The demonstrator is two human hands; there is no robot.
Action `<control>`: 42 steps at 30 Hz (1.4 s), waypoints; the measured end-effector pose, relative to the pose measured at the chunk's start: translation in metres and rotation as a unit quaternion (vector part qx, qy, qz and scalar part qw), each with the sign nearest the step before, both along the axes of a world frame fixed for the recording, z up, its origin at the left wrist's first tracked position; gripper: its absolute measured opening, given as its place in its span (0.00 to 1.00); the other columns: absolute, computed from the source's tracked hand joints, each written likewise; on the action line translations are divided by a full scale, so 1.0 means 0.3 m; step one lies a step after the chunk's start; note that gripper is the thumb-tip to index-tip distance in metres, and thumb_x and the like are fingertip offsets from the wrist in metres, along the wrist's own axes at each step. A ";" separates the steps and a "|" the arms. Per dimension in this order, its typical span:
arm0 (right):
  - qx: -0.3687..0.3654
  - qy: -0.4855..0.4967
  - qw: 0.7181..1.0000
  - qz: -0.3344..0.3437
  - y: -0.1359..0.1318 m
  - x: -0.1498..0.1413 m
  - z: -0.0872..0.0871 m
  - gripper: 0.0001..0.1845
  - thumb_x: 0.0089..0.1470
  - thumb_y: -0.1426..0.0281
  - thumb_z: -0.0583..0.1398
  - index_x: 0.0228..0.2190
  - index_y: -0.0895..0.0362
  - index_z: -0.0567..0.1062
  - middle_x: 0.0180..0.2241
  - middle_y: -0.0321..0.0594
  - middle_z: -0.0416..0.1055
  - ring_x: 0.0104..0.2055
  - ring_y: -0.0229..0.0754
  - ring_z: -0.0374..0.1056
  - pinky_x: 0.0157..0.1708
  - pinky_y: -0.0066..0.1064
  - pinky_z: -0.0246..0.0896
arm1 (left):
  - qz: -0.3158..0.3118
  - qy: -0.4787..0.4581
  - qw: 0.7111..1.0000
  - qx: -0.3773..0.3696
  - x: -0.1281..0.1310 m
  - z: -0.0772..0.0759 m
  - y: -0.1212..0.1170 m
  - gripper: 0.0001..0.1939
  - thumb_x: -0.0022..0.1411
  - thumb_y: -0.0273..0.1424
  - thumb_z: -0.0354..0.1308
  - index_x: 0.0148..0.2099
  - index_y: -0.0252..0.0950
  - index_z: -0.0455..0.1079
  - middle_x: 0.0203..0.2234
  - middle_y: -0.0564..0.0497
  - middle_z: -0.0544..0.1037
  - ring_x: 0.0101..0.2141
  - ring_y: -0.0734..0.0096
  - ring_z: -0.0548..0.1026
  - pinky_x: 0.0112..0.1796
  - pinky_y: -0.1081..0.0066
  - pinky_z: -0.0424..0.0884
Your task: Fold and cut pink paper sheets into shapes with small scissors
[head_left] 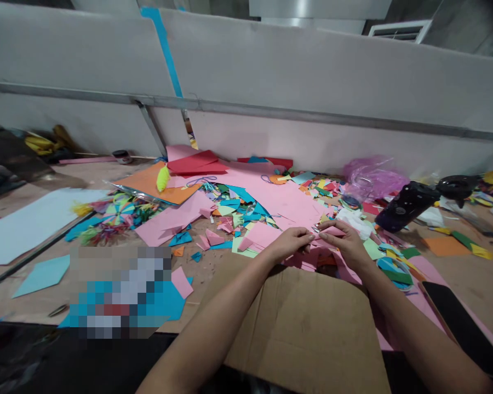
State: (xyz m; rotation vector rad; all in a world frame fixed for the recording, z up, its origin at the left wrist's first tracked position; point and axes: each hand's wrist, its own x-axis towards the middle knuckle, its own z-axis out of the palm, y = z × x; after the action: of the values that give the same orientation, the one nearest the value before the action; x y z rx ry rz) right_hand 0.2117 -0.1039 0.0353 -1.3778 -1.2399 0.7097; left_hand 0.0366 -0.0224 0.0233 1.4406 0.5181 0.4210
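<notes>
My left hand (pixel 291 243) and my right hand (pixel 345 243) meet over the table's middle, both pinched on a small folded pink paper piece (pixel 331 232). The fingertips of both hands press its edges. Under and in front of my forearms lies a brown cardboard sheet (pixel 308 323). Beside my left hand lie a pink paper piece (pixel 261 235) and several small folded pink triangles (pixel 213 238).
Large pink sheets (pixel 279 197), an orange sheet (pixel 152 180), red paper (pixel 197 162) and many coloured scraps cover the table. A black glue gun (pixel 411 203) and a pink plastic bag (pixel 372 178) sit right. A dark phone (pixel 460 323) lies near right. Grey partition behind.
</notes>
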 end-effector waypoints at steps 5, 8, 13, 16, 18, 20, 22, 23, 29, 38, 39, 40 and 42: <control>-0.041 0.080 0.996 -0.011 0.007 0.010 -0.001 0.25 0.41 0.55 0.72 0.40 0.53 0.77 0.31 0.36 0.74 0.31 0.42 0.70 0.33 0.35 0.68 | 0.080 -0.016 0.997 0.011 0.016 -0.014 0.009 0.14 0.61 0.40 0.57 0.29 0.35 0.64 0.19 0.55 0.70 0.21 0.77 0.67 0.27 0.74 0.62; -0.076 0.106 0.992 -0.001 0.012 0.010 -0.008 0.22 0.39 0.53 0.72 0.29 0.55 0.74 0.21 0.34 0.71 0.23 0.38 0.67 0.27 0.32 0.65 | 0.126 -0.023 0.991 0.024 0.027 -0.025 0.016 0.12 0.62 0.37 0.55 0.30 0.35 0.63 0.18 0.56 0.69 0.21 0.77 0.67 0.27 0.75 0.63; -0.067 0.127 0.990 -0.015 0.008 -0.003 -0.017 0.24 0.38 0.55 0.73 0.23 0.54 0.67 0.21 0.34 0.73 0.21 0.37 0.66 0.22 0.29 0.61 | 0.147 -0.012 0.985 0.085 0.041 -0.057 0.013 0.11 0.62 0.36 0.53 0.30 0.36 0.64 0.20 0.56 0.70 0.23 0.76 0.69 0.29 0.75 0.64; -0.064 0.140 0.988 -0.027 0.007 -0.002 -0.026 0.24 0.38 0.55 0.73 0.23 0.54 0.67 0.21 0.34 0.74 0.19 0.36 0.65 0.20 0.28 0.60 | 0.147 0.009 0.981 0.125 0.046 -0.072 0.009 0.12 0.63 0.38 0.52 0.31 0.36 0.65 0.21 0.55 0.71 0.24 0.75 0.69 0.28 0.75 0.64; -0.058 0.135 0.989 -0.024 0.008 0.000 -0.031 0.23 0.39 0.56 0.73 0.23 0.54 0.68 0.21 0.35 0.74 0.19 0.36 0.65 0.20 0.28 0.60 | 0.151 0.019 0.979 0.136 0.046 -0.074 0.007 0.12 0.63 0.39 0.52 0.31 0.36 0.65 0.21 0.55 0.71 0.25 0.74 0.70 0.28 0.75 0.64; -0.047 0.129 0.990 -0.018 0.009 0.002 -0.032 0.22 0.40 0.56 0.72 0.23 0.55 0.68 0.20 0.35 0.74 0.19 0.36 0.65 0.20 0.29 0.61 | 0.157 0.023 0.978 0.137 0.045 -0.069 0.004 0.13 0.64 0.39 0.51 0.31 0.37 0.64 0.20 0.56 0.70 0.24 0.74 0.69 0.28 0.75 0.63; -0.044 0.124 0.991 -0.011 0.011 0.003 -0.032 0.20 0.41 0.56 0.72 0.24 0.55 0.70 0.21 0.35 0.73 0.21 0.37 0.67 0.22 0.30 0.63 | 0.165 0.022 0.977 0.136 0.042 -0.060 -0.002 0.13 0.64 0.39 0.50 0.30 0.37 0.63 0.20 0.56 0.69 0.23 0.75 0.68 0.27 0.75 0.62; -0.046 0.122 0.991 -0.006 0.013 0.004 -0.032 0.19 0.41 0.56 0.72 0.26 0.54 0.72 0.21 0.35 0.73 0.22 0.38 0.68 0.24 0.30 0.64 | 0.169 0.022 0.976 0.137 0.041 -0.055 -0.005 0.13 0.64 0.39 0.50 0.30 0.37 0.63 0.20 0.56 0.69 0.23 0.75 0.67 0.27 0.75 0.62; -0.046 0.129 0.991 0.008 0.025 0.020 -0.051 0.18 0.42 0.56 0.71 0.29 0.55 0.78 0.25 0.37 0.75 0.26 0.39 0.69 0.27 0.31 0.66 | 0.156 0.023 0.975 0.159 0.035 -0.033 -0.028 0.15 0.65 0.41 0.50 0.30 0.38 0.63 0.21 0.56 0.69 0.24 0.74 0.67 0.27 0.75 0.61; -0.039 0.098 0.994 0.004 0.012 -0.002 -0.038 0.17 0.43 0.56 0.71 0.28 0.56 0.78 0.25 0.38 0.75 0.24 0.38 0.67 0.24 0.31 0.64 | 0.114 0.016 0.981 0.155 0.042 -0.049 -0.025 0.16 0.63 0.43 0.52 0.32 0.36 0.67 0.22 0.55 0.71 0.25 0.74 0.67 0.29 0.74 0.61; -0.036 0.094 0.995 0.000 0.011 -0.005 -0.034 0.18 0.43 0.56 0.71 0.28 0.56 0.77 0.25 0.37 0.74 0.23 0.38 0.67 0.23 0.31 0.64 | 0.120 0.015 0.981 0.150 0.044 -0.052 -0.024 0.16 0.63 0.43 0.52 0.32 0.36 0.66 0.21 0.55 0.71 0.25 0.74 0.67 0.28 0.74 0.61; -0.028 0.095 0.995 -0.007 0.011 -0.008 -0.030 0.18 0.43 0.56 0.71 0.28 0.56 0.77 0.25 0.36 0.74 0.23 0.38 0.67 0.23 0.30 0.64 | 0.128 0.013 0.981 0.145 0.046 -0.054 -0.023 0.16 0.63 0.43 0.52 0.31 0.36 0.65 0.21 0.55 0.71 0.24 0.74 0.67 0.28 0.74 0.61; -0.007 0.104 0.994 -0.024 0.010 -0.010 -0.022 0.18 0.42 0.57 0.72 0.28 0.55 0.74 0.25 0.34 0.72 0.23 0.36 0.66 0.23 0.30 0.64 | 0.148 0.008 0.980 0.130 0.049 -0.056 -0.024 0.15 0.63 0.42 0.52 0.30 0.36 0.64 0.21 0.55 0.70 0.24 0.75 0.67 0.27 0.75 0.61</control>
State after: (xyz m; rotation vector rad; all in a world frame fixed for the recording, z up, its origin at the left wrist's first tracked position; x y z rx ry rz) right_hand 0.2087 -0.1008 0.0287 -1.3044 -1.0360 0.8078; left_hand 0.0512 -0.0296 0.0066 1.6222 0.7151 0.7372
